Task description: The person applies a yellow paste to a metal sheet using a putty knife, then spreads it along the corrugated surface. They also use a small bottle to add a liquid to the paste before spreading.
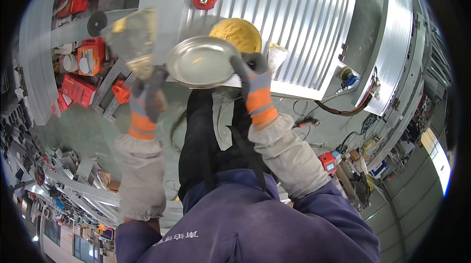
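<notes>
already the lid [201, 63] is off the tub [260, 43], my right grip [254, 73] clamped on it, my left grip [148, 98] on a yellowed scraper [136, 42], much paste [238, 33] seemingly unused.

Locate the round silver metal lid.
The round silver metal lid is above-left of centre in the head view, gripped by the gloved right hand, beside the tub of yellow paste.

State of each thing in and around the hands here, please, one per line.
Left hand: gloved, closed on the scraper, motion-blurred.
Scraper: raised, blurred, smeared with yellow.
Right hand: gloved, gripping the lid's right edge.
Round metal lid: off the tin, a yellow smear on it.
Tin: open, yellow paste inside.
Tape measure: lying on the ribbed panel.
</notes>
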### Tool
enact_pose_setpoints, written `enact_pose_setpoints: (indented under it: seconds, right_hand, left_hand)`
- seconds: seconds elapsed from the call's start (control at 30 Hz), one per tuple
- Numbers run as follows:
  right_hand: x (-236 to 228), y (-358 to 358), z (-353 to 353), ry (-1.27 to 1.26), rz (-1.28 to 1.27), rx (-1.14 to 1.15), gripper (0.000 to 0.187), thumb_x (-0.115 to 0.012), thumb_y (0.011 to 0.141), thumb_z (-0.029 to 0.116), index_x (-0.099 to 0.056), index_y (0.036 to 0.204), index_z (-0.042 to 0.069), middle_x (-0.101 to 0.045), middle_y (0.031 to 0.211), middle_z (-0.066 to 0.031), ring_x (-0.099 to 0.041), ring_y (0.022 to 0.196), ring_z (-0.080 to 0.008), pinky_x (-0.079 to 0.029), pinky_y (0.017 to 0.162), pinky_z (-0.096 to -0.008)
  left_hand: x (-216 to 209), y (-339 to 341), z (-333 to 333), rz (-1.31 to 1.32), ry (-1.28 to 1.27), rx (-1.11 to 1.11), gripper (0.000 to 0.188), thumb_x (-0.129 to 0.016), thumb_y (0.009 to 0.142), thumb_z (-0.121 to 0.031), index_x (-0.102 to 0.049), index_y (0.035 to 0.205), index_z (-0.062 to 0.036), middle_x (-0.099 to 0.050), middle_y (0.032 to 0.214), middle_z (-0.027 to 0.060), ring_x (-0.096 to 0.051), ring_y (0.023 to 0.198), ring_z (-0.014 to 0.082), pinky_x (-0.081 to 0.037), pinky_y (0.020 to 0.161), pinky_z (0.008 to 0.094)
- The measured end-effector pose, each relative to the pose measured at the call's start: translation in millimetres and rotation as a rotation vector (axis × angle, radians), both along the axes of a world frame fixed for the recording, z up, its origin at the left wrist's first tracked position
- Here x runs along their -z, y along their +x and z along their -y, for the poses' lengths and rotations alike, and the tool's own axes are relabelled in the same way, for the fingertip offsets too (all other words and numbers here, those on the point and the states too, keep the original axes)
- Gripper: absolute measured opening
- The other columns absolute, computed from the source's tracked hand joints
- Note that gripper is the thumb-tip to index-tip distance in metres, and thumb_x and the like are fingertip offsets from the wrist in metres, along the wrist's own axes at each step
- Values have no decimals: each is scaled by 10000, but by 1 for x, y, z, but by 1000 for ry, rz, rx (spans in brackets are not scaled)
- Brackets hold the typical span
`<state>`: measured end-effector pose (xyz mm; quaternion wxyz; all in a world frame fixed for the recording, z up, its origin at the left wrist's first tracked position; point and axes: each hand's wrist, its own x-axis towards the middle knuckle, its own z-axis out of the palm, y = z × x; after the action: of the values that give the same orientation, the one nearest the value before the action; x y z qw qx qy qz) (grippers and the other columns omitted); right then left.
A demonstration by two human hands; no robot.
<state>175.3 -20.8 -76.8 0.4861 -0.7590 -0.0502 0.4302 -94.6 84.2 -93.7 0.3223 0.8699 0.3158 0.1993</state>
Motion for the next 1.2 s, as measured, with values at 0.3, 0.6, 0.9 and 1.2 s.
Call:
enact_pose_setpoints:
  seconds: [0.3, 0.6, 0.9, 1.2]
  right_hand:
    - [72, 65, 29, -53, 505, -154, 345, -722, 786, 86, -679, 1128, 73, -722, 1051, -54, -653, 849, -191, -527, 789, -338]
    - [80, 63, 31, -142, 834, -422, 378, -761, 801, 233, -679, 1141, 90, -679, 1102, -100, -637, 937, -282, -518, 850, -412]
    - [106, 59, -4, -95, 587, -278, 459, -678, 874, 195, -563, 1307, 95, -581, 1276, -183, -574, 1140, -406, -467, 982, -473]
    - [123, 60, -12, -322, 587, -366, 322, -563, 918, 181, -614, 1234, 146, -641, 1138, -161, -596, 1079, -405, -490, 947, -471]
  left_hand:
    - [55, 117, 42, 416, -1162, -643, 363, -727, 923, -224, -647, 1169, 31, -693, 1060, 92, -666, 939, 181, -560, 873, 343]
    - [143, 68, 60, 247, -1016, -892, 395, -788, 870, -209, -643, 1151, 28, -687, 1056, 96, -663, 915, 180, -568, 809, 346]
    - [201, 87, 57, -191, -647, -1134, 340, -834, 822, -207, -652, 1023, -2, -670, 836, 43, -600, 718, 128, -502, 659, 299]
    - [180, 79, 50, -139, -869, -703, 755, -906, 693, -421, -550, 1105, 102, -635, 1023, 154, -581, 960, 249, -457, 882, 361]
